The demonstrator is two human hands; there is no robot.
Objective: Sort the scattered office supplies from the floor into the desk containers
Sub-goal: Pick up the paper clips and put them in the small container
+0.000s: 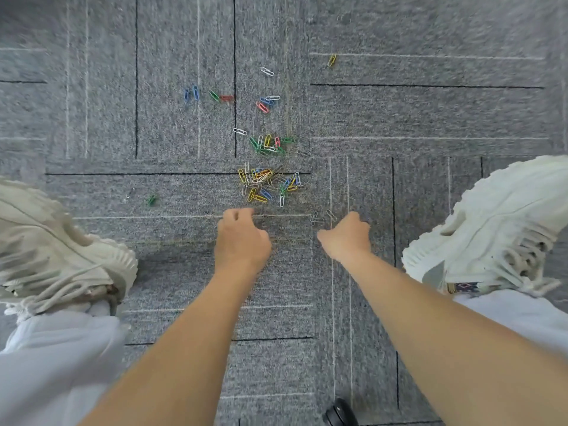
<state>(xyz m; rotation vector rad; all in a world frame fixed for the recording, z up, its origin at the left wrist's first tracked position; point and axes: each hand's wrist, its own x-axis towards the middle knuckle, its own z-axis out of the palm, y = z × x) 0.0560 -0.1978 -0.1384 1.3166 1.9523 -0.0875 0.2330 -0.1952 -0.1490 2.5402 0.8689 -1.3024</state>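
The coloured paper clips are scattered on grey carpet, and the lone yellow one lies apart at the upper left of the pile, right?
Not quite. In the head view the lone yellow clip lies apart at the upper right of the pile, on grey carpet.

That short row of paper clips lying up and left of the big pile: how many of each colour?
Blue clips: 2
Green clip: 1
Red clip: 1
Total: 4
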